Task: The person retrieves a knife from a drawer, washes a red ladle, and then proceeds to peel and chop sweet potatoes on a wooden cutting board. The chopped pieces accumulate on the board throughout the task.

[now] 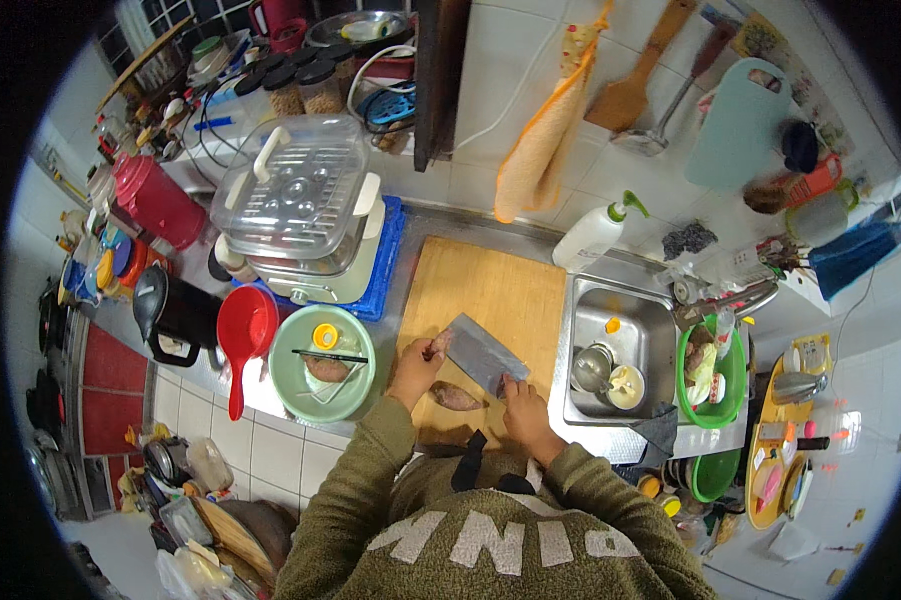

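On the wooden cutting board [488, 277] my right hand [524, 412] grips a cleaver [484, 352] near its lower right end. My left hand [418, 369] holds a reddish-brown root vegetable [441, 343], perhaps a sweet potato, against the blade's upper left end. Another such root [456, 396] lies on the board between my hands. To the left, a pale green basin [281, 390] holds a brown root [326, 368], a yellow ring-shaped cap [325, 336] and a black-handled peeler-like tool [330, 355].
Right of the board is a steel sink [581, 289] with bowls inside, then a green basket [739, 375] with vegetables. A red ladle [246, 322] lies left of the basin. Behind stand a lidded steamer [300, 195] and a white pump bottle [589, 234].
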The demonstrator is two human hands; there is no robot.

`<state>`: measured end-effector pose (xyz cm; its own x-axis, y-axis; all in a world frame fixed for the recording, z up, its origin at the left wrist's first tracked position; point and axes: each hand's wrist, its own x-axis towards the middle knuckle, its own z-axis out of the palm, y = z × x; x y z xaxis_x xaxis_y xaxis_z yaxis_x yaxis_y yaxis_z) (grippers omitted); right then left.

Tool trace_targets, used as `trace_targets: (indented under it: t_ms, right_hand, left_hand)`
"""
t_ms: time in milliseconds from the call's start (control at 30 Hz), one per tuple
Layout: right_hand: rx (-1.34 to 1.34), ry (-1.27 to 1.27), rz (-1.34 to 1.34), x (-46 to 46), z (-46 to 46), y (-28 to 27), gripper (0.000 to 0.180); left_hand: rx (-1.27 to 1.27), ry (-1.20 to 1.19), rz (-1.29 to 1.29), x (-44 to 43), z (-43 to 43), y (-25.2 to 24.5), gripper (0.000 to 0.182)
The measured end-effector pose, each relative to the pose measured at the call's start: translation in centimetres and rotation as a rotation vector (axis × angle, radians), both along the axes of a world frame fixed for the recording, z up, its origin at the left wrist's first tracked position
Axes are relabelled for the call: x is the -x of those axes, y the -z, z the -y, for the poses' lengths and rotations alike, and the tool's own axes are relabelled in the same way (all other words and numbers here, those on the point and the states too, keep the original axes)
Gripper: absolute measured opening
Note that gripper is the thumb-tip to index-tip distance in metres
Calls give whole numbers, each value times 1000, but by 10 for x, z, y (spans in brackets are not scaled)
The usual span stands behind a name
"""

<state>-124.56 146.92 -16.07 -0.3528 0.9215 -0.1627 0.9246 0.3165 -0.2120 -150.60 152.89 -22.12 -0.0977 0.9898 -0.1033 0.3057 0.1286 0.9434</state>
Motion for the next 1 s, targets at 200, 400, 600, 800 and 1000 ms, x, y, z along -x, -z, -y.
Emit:
trace_targets:
  t_ms: [200, 400, 600, 800, 1000]
  right_hand:
    - [167, 83, -36, -22, -13, -39, 77]
    - [111, 300, -254, -61, 10, -61, 61]
    - [542, 771, -896, -64, 27, -72, 26]
    - [524, 660, -959, -38, 20, -72, 32]
    - [335, 472, -741, -22, 20, -86, 38]
  left_hand:
    - [-72, 56, -142, -29, -16, -11, 26]
    - [-14, 74, -145, -34, 9, -13, 31]
    - [0, 21, -116, -38, 21, -22, 30]
    - [60, -3, -191, -43, 31, -34, 29]
    - [59, -85, -102, -50, 35, -39, 29]
